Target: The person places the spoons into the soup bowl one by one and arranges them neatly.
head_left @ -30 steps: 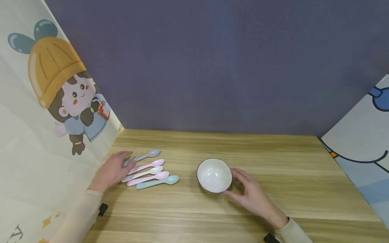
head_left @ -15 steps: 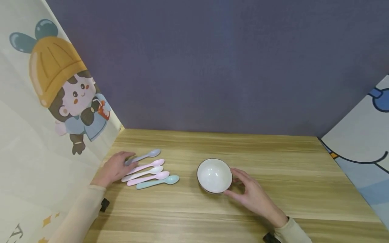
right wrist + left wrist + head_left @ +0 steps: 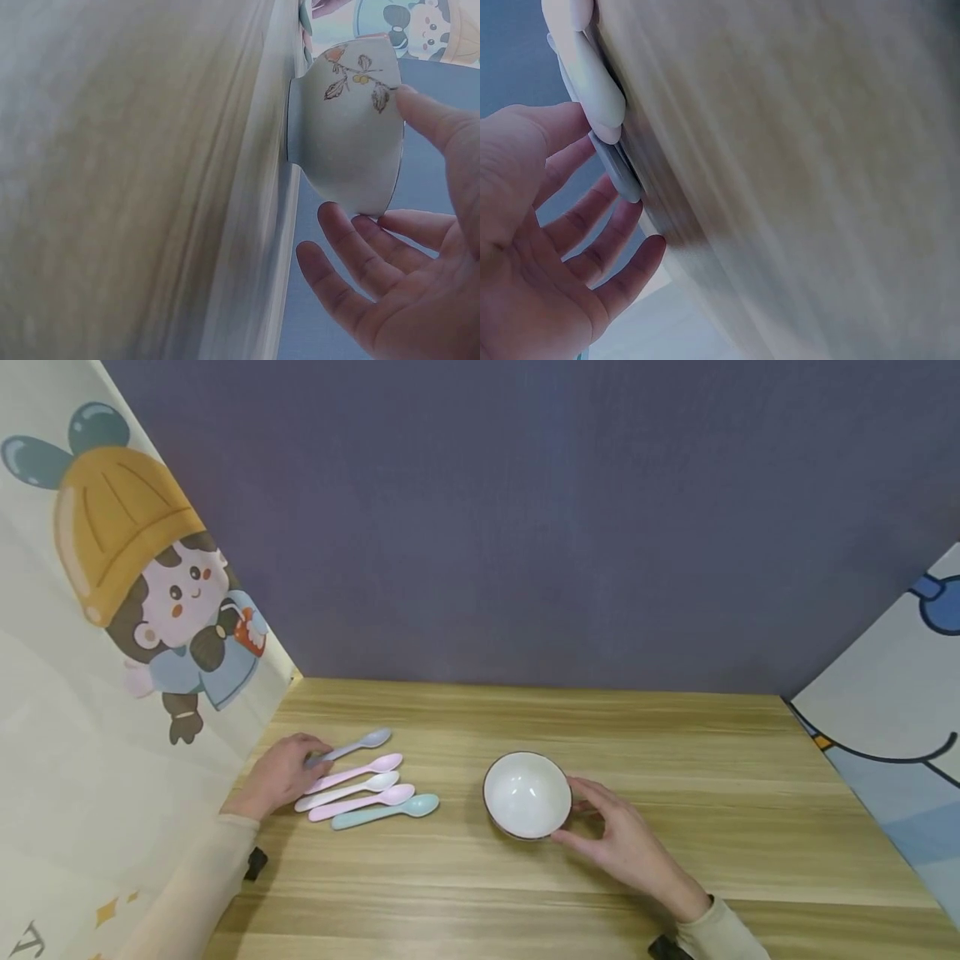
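My left hand [image 3: 281, 774] is at the left end of a row of plastic spoons, thumb and index finger on either side of the handle of a lavender spoon [image 3: 372, 739], pinching it. In the left wrist view its other fingers are spread beside the lavender spoon's handle [image 3: 622, 172]. The row also has a pink spoon [image 3: 386, 763], a white spoon [image 3: 386, 780], a second pink spoon [image 3: 397, 793] and a mint spoon [image 3: 422, 806]. My right hand [image 3: 622, 843] holds the right side of a white bowl [image 3: 527, 796], thumb at the rim, fingers curved against the flower-printed wall [image 3: 352, 135].
The wood-grain table [image 3: 480, 893] meets a dark blue-grey back wall [image 3: 525, 527]. A white side panel with a cartoon child [image 3: 180, 585] borders it on the left, and another printed panel [image 3: 885, 693] on the right.
My left thumb and index finger have drawn closer together over the lavender spoon's handle. The right hand and bowl keep their place; the head view has shifted slightly.
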`<state>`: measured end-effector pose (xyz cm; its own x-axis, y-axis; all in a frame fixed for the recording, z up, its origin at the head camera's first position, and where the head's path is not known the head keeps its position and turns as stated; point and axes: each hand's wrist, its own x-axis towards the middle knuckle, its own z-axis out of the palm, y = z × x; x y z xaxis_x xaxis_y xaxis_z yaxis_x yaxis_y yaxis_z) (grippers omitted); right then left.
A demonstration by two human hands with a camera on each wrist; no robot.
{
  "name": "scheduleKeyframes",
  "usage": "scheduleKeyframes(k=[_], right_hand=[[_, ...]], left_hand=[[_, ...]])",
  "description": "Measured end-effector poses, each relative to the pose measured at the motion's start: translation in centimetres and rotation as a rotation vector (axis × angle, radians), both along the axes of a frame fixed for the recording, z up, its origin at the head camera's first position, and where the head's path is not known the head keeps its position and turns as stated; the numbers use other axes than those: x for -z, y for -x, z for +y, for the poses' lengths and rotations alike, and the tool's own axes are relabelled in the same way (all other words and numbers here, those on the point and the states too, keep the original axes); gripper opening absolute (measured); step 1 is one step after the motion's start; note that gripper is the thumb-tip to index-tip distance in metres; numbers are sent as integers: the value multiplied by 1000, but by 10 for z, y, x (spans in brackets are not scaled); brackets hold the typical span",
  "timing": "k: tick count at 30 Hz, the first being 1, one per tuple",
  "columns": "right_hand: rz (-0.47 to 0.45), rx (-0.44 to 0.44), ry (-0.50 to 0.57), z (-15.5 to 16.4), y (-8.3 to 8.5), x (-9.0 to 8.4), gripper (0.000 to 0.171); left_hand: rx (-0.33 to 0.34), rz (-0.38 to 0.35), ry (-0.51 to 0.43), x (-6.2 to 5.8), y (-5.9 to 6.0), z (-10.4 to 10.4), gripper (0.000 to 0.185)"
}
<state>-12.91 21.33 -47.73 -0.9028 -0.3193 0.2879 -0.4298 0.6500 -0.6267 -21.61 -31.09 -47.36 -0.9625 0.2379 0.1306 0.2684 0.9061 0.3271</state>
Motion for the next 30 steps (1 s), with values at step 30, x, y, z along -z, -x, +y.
scheduleKeyframes(k=[30], right_hand=[[32, -5, 8, 0, 0, 1, 79]], left_hand=[[-31, -30, -29, -10, -12, 3, 29]])
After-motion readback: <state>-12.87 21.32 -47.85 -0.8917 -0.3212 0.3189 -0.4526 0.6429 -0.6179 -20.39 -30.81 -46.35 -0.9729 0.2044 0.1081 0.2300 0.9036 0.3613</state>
